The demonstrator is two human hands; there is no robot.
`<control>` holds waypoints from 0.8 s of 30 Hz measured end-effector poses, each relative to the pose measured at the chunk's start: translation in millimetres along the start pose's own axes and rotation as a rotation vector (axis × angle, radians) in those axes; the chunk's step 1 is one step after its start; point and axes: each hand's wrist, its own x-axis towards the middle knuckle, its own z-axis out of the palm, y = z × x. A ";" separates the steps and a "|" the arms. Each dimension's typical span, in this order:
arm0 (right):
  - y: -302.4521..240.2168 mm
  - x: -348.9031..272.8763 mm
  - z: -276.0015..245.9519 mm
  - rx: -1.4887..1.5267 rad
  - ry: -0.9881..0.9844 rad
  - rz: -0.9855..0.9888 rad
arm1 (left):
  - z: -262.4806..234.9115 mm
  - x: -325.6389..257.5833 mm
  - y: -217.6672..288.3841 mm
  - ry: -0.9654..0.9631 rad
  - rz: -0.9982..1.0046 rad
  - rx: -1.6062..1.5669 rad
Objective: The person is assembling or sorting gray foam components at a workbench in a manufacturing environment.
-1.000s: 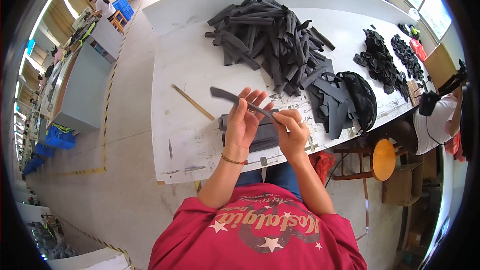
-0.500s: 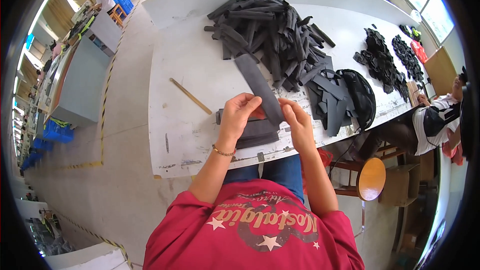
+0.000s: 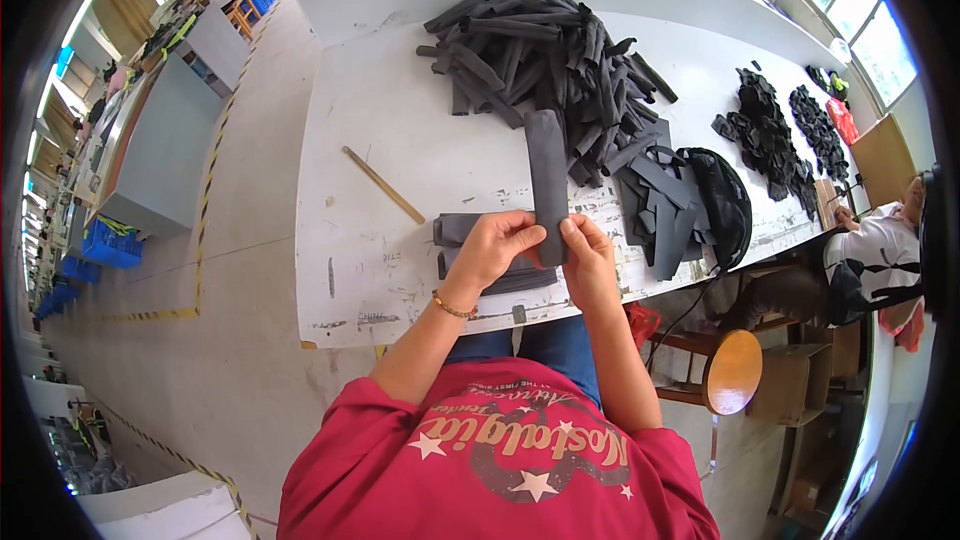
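A long dark grey fabric strip stands out from my hands over the table, its far end near the heap. My left hand, with a beaded bracelet on the wrist, pinches the strip's lower left edge. At the lower right edge my right hand grips it between thumb and fingers. Partly hidden under my left hand lies a stack of flat dark strips near the table's front edge. Farther back rises a large heap of dark, tube-like fabric strips.
A thin wooden stick lies on the white table, left of the stack. To the right are flat black pieces, a black bag and piles of small black parts. Another person sits at the far right, beyond a round stool.
The strip has swung from a leftward slant to nearly upright in view. Both hands have moved slightly down and keep hold of its near end.
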 end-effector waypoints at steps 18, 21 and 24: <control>9.4 4.4 -10.1 -0.100 0.050 -0.001 | -4.8 -1.1 -10.8 0.026 -0.090 0.088; 9.2 1.1 -6.4 -0.172 -0.013 0.019 | -7.8 10.1 -6.7 0.206 0.019 0.065; 10.9 -3.1 -6.2 -0.196 -0.041 0.045 | -15.5 14.1 -7.1 0.287 -0.014 -0.013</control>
